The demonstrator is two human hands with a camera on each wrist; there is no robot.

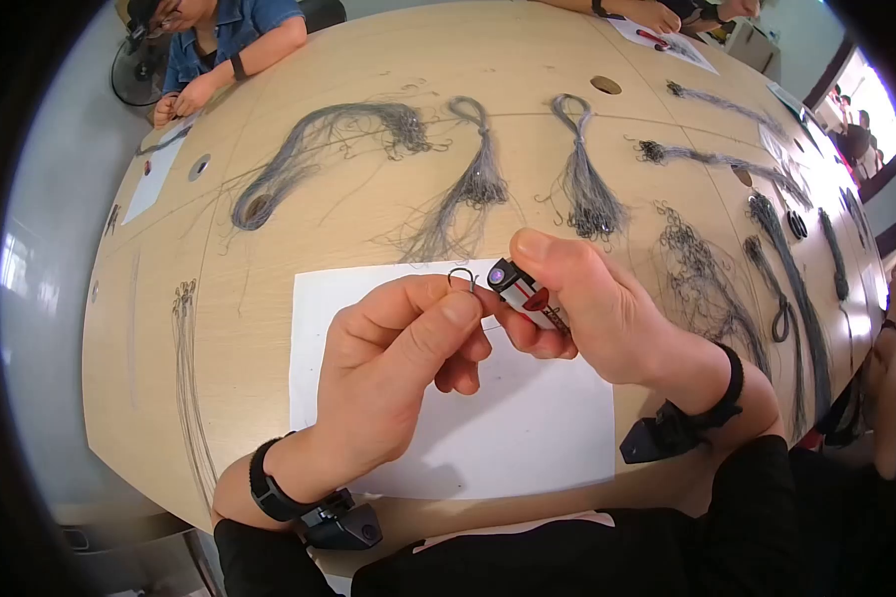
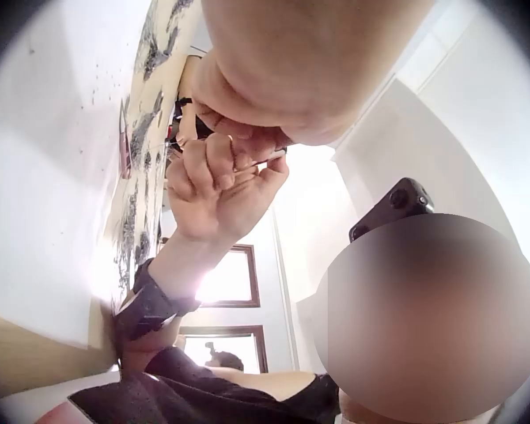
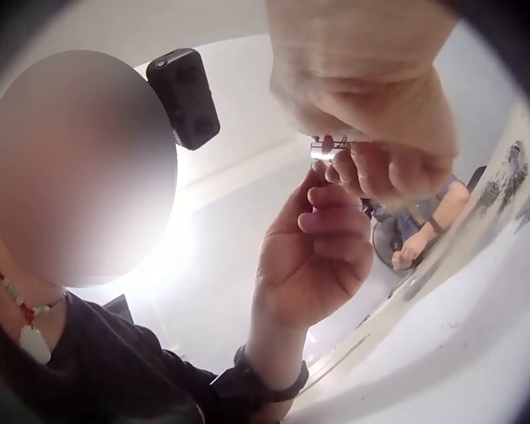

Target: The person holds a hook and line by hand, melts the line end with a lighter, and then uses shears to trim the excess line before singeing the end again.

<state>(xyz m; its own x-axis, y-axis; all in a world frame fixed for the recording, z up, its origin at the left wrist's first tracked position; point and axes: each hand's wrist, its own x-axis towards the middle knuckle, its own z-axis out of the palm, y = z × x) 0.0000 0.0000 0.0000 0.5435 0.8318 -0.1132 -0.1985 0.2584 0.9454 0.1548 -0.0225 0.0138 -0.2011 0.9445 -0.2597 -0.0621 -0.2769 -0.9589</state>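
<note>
In the head view, the left hand (image 1: 393, 368) pinches a dark curved hook (image 1: 460, 275) between thumb and forefinger, its bend standing above the fingertips. Close on its right, the right hand (image 1: 597, 308) grips a white, black and red lighter (image 1: 533, 297), the thumb near its top end. No flame can be made out. Both hands are held over a white paper sheet (image 1: 528, 428). The right wrist view shows part of the lighter (image 3: 329, 147) in the curled right hand (image 3: 380, 132); the left hand (image 3: 314, 256) is beside it.
Bundles of grey line with hooks, among them a looped bundle (image 1: 483, 184) and a long curved one (image 1: 299, 159), lie beyond the sheet. More bundles (image 1: 707, 269) are at the right, thin strands (image 1: 184, 348) at the left. Other people sit around the table (image 1: 239, 398).
</note>
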